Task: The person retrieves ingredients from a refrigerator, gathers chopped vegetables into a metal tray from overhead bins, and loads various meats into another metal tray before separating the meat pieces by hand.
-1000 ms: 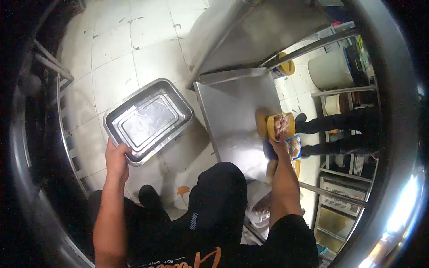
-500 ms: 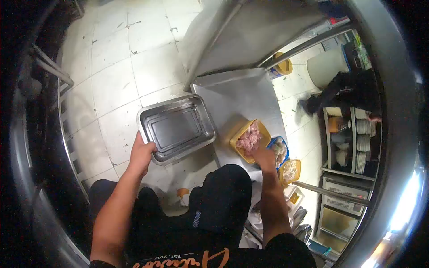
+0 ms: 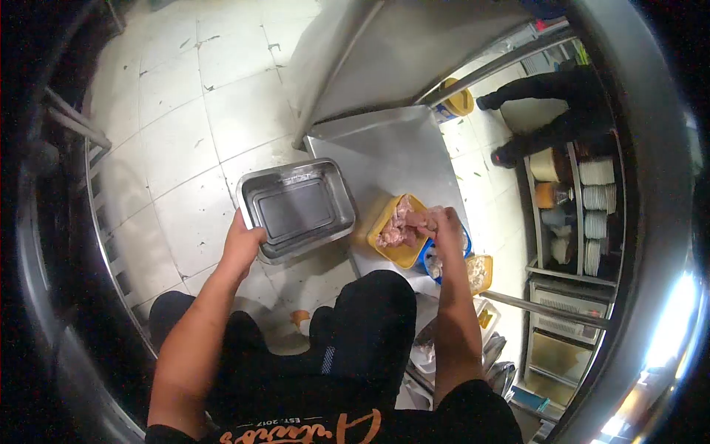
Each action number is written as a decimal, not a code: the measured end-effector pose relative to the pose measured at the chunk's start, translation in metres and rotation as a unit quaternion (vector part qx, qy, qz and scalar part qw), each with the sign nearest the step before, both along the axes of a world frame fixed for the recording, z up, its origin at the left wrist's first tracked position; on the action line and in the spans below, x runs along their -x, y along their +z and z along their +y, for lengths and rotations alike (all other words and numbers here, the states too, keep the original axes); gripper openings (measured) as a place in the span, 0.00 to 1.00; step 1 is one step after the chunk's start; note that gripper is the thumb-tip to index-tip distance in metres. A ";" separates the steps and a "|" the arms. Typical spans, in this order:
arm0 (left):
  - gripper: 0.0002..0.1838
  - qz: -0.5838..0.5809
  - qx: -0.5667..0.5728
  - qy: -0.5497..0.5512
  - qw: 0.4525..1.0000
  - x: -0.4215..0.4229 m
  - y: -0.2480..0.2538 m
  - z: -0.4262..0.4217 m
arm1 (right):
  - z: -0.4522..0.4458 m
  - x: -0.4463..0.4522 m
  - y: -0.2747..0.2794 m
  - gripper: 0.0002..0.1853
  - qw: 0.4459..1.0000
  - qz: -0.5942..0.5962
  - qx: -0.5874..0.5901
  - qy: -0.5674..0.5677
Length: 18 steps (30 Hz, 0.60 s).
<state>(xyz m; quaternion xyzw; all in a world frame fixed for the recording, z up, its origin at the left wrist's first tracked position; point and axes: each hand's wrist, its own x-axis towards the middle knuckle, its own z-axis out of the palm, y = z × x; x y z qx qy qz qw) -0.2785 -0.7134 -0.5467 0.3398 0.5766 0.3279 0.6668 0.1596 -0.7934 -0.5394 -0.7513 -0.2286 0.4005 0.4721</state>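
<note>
My left hand (image 3: 244, 240) grips the near left rim of a rectangular metal pan (image 3: 342, 235), thumb over the edge. The pan has nothing in it and its right side reaches the edge of the steel table. My right hand (image 3: 447, 228) is closed on a piece of raw meat (image 3: 423, 220), lifted at the right side of a yellow tub (image 3: 377, 228). More raw pink meat (image 3: 398, 226) fills that tub. Just beneath my right hand is a blue tub (image 3: 431, 268), partly hidden by my hand and forearm.
The steel table (image 3: 384, 144) carries the tubs. Another yellow tub (image 3: 481, 274) with pale contents stands beside the blue one. A person's dark-clothed legs (image 3: 547, 111) show at right, near shelves with stacked plates (image 3: 597, 198). A yellow-lidded bucket (image 3: 458, 102) stands on the tiled floor.
My right hand has come up out of the yellow tub and moved right, with raw meat in it. The pan stays in my left hand. The other person's legs have shifted.
</note>
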 end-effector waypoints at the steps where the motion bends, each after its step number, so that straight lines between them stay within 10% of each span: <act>1: 0.34 -0.012 -0.005 -0.001 1.000 -0.002 -0.001 0.001 | 0.006 0.010 0.013 0.14 0.999 0.013 -0.038 0.006; 9: 0.32 -0.027 0.013 -0.068 0.997 -0.016 -0.022 0.001 | 0.056 0.088 0.092 0.12 0.952 0.269 -0.075 0.127; 12: 0.33 -0.091 0.025 -0.058 0.994 -0.016 -0.028 0.000 | 0.054 0.093 0.085 0.16 0.976 0.132 -0.037 0.168; 13: 0.34 -0.091 0.040 -0.054 0.994 -0.015 -0.028 -0.001 | 0.055 0.081 0.080 0.16 0.975 -0.100 0.025 0.198; 15: 0.33 -0.094 0.036 -0.045 0.994 -0.014 -0.024 0.001 | 0.046 0.015 0.039 0.19 0.883 -0.418 0.065 0.204; 18: 0.32 -0.093 0.023 -0.032 0.995 -0.007 -0.024 0.004 | -0.003 -0.089 -0.008 0.21 0.696 -0.567 0.341 0.280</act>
